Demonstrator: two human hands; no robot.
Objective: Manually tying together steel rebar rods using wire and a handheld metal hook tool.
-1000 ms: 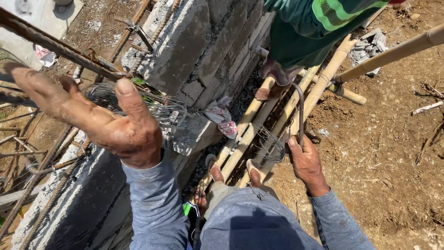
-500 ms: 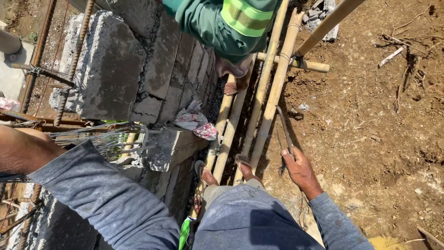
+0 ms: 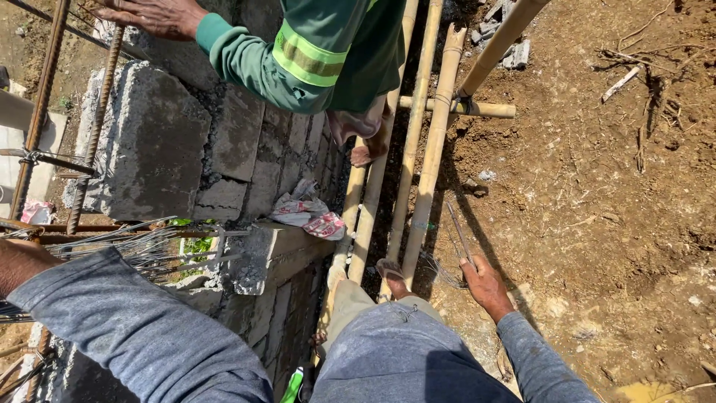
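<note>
Our right hand (image 3: 485,285) pinches a thin metal rod (image 3: 460,235); the left hand's grip is out of view. Perched on bamboo scaffolding (image 3: 432,164), we could drop it.

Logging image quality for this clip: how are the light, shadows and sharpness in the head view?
Head view: hard sunlight, strong contrast; the concrete block wall and soil are bright, nearly washed out; a dark shadow falls beside the bamboo poles; the right hand with its thin metal rod is sharp; the left forearm runs off frame.
</note>
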